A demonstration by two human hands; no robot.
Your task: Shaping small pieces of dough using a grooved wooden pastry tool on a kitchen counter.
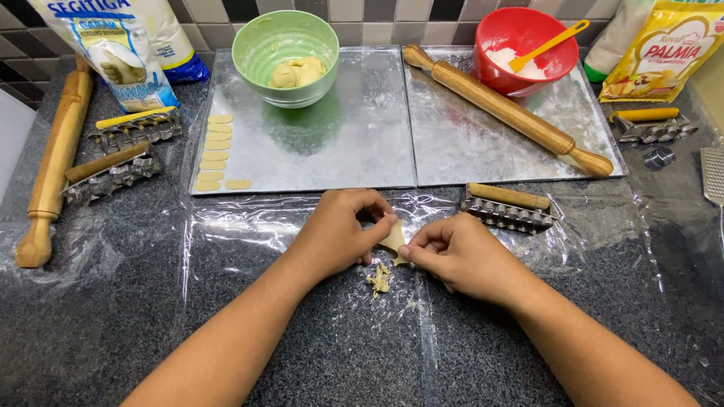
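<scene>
Both forearms come in from six o'clock over a sheet of clear plastic film [249, 226] spread on the dark speckled counter [90, 332]. Between them, the left hand [335, 234] and right hand [452, 256] pinch one small flat piece of pale dough [393, 237], fingertips closed on it from either side, dead centre. Just below it, toward six o'clock, lies a little heap of dough scraps [380, 280]. At two o'clock of the right hand rests a wooden-handled metal cutter [509, 207]. Farther off at twelve o'clock sit two metal trays: the left tray [339, 151] carries a green bowl [285, 56] of dough and a column of cut strips [217, 151]; the right tray [467, 151] carries a rolling pin [509, 109] and a red bowl [526, 49].
</scene>
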